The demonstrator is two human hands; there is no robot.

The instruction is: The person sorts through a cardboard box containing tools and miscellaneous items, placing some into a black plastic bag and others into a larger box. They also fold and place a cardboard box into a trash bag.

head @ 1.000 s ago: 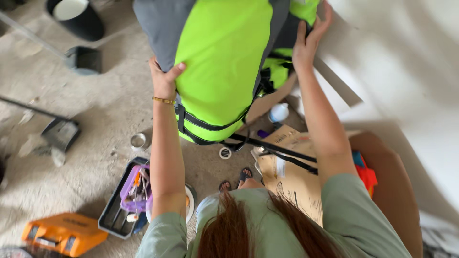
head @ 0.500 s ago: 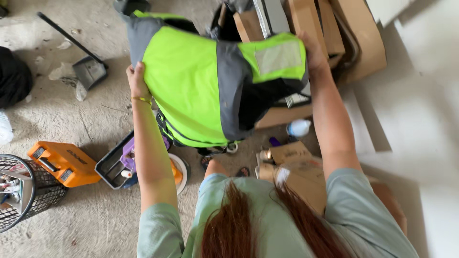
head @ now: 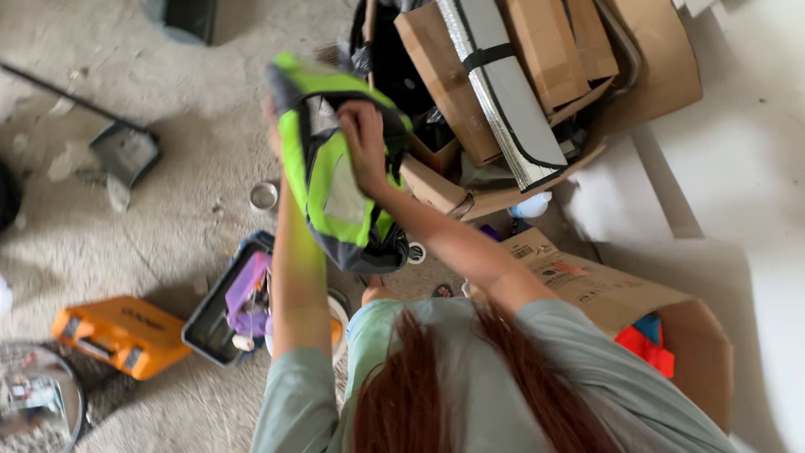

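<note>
Two hands on bright lime-and-grey padded vest (head: 331,180) | change: vest folded narrower than half-second ago, held above concrete floor (head: 168,226) | right hand (head: 365,138) grip closed on upper edge; left hand (head: 272,117) grip mostly hidden, cannot tell.

hands (head: 362,138): 2 | life vest (head: 335,197): 1 | orange case (head: 122,334): 1 | dustpan (head: 126,151): 1 | tape roll (head: 263,196): 1
</note>
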